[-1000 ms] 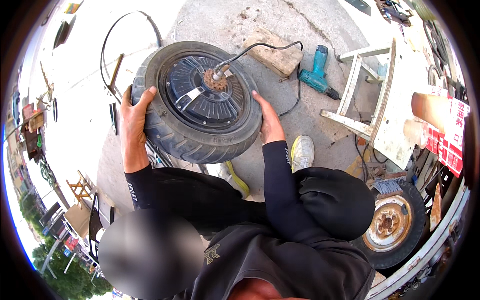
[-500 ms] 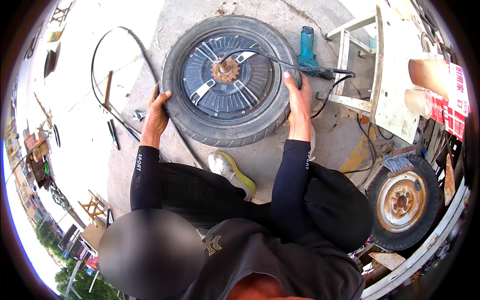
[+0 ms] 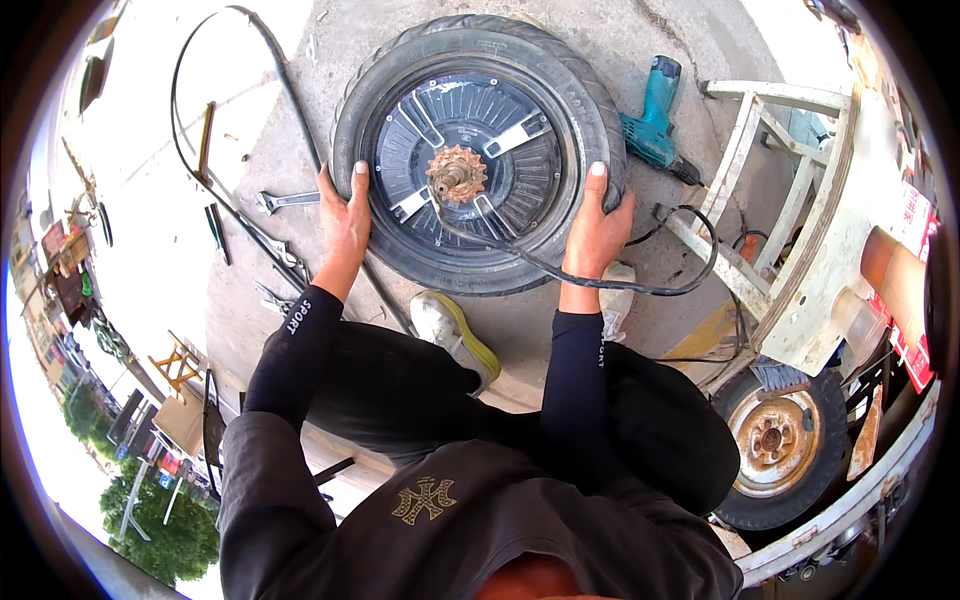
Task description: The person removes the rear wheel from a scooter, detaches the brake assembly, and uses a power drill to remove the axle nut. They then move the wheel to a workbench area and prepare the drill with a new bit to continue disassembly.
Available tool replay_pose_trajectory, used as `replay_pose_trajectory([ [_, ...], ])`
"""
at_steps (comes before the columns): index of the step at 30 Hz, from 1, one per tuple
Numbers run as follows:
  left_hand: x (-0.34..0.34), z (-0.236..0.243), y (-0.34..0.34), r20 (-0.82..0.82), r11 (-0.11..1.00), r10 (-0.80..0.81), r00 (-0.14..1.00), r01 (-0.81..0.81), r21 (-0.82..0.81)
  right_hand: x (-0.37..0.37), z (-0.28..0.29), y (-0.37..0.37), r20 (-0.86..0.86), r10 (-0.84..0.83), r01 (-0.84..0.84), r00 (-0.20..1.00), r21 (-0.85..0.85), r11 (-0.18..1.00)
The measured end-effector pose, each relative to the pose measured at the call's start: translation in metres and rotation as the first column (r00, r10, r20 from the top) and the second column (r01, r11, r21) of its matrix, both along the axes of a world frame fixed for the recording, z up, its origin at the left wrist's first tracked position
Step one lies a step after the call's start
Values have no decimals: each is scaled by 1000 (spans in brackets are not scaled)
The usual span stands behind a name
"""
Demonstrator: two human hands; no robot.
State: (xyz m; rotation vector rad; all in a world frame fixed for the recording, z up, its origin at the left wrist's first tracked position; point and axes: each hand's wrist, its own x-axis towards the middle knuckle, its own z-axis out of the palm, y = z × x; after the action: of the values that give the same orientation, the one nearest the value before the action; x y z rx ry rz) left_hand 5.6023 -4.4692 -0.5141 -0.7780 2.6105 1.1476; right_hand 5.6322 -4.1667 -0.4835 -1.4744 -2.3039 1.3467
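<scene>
A black-tyred wheel (image 3: 480,120) with a dark finned hub motor is between my hands. A rusty sprocket (image 3: 466,160) surrounds its centre axle. My left hand (image 3: 345,225) grips the tyre's left side, thumb on top, fingers partly hidden. On the opposite side my right hand (image 3: 597,232) clasps the tyre the same way. A black cable (image 3: 660,291) leaves the axle, crosses the tyre at lower right, passes over my right wrist and loops toward the stool. Tyre tread shows along the far edge, so the wheel looks tilted.
A teal power drill (image 3: 655,115) lies right of the wheel, beside a worn white stool (image 3: 815,250). Wrenches (image 3: 290,200) and a long black hose (image 3: 290,95) are on the ground at left. Another tyre with a rusty rim (image 3: 820,480) sits at lower right. My shoes (image 3: 450,335) are just below the wheel.
The cable has swung from the upper right of the hub to its lower right, now over my right wrist. The wheel's tilt has changed; both hands still hold the tyre.
</scene>
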Motion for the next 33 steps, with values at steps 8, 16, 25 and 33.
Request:
replay_pose_trajectory([
  [8, -1, 17, 18, -62, 993, 7, 998, -14, -115, 5, 2, -2, -151, -58, 30, 987, -184, 983],
  [16, 16, 103, 58, 552, 964, -14, 833, 158, -214, 51, 101, 6, 573, 568, -381, 591, -423, 822],
  [25, 185, 407, 132, 378, 616, -765, 521, 763, 194, 181, 413, 30, 32, 703, -643, 711, -376, 667],
  [33, 127, 515, 95, 452, 596, -770, 451, 762, 254, 312, 528, 244, 217, 83, -47, 973, -166, 985],
])
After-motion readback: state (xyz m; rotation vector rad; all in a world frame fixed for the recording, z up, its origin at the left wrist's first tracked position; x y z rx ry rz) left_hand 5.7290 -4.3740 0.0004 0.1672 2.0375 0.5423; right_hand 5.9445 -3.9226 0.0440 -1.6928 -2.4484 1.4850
